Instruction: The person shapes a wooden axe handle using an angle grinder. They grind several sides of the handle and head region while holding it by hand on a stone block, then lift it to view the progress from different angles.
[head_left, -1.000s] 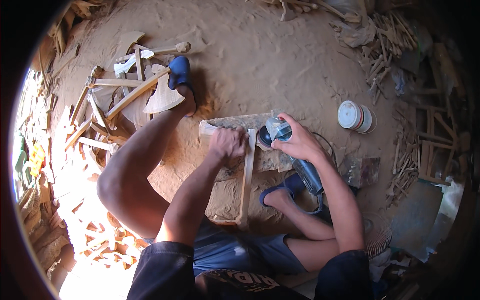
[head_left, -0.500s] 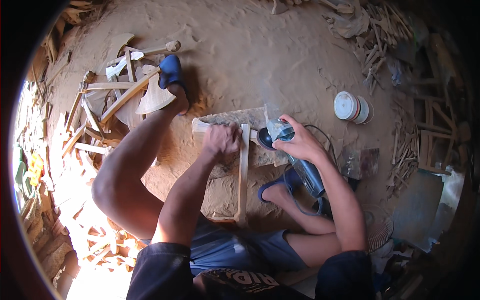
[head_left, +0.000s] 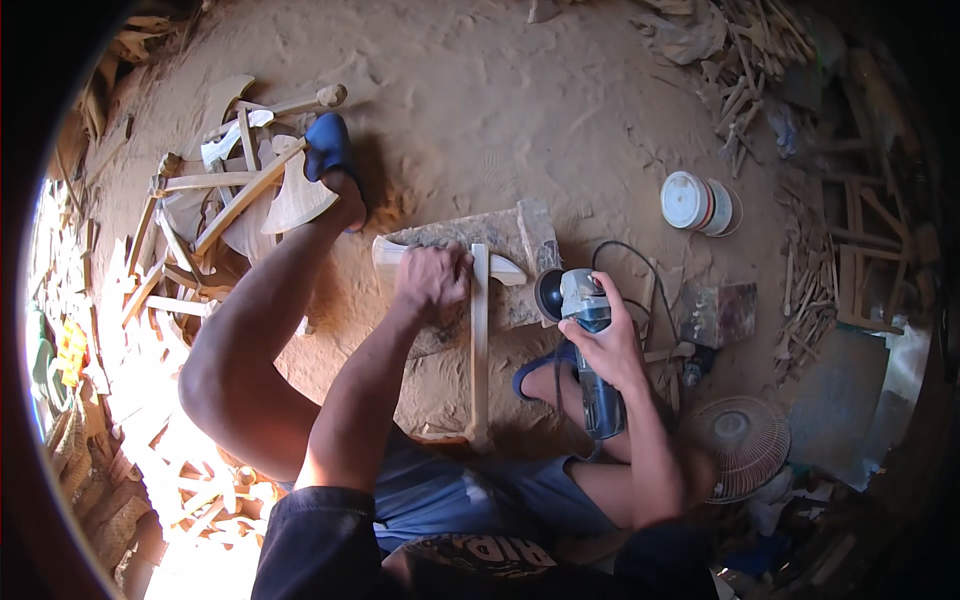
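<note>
My left hand (head_left: 433,276) is closed round the head of a wooden axe (head_left: 480,350), pressing it on a rough wooden block (head_left: 520,230). The axe's flared blade shows left of my fist and its pointed end to the right; its square handle runs down toward my lap. My right hand (head_left: 612,345) grips a blue-grey angle grinder (head_left: 601,405), held roughly upright. The grinder's round black disc (head_left: 549,294) is by the block's right end, apart from the axe's tip. My left palm and part of the axe head are hidden.
Several wooden axes (head_left: 235,205) lie piled at the left beside my blue-shod foot. A white bucket (head_left: 686,200) lies at the right. Near my right elbow is a round fan (head_left: 735,440). A black cord (head_left: 640,258) loops behind the grinder. Wood scraps (head_left: 740,110) heap at the upper right.
The grinder has drawn back from the axe's pointed end, to the right and downward, and turned more upright. The tip is now uncovered. My left hand keeps its hold on the axe.
</note>
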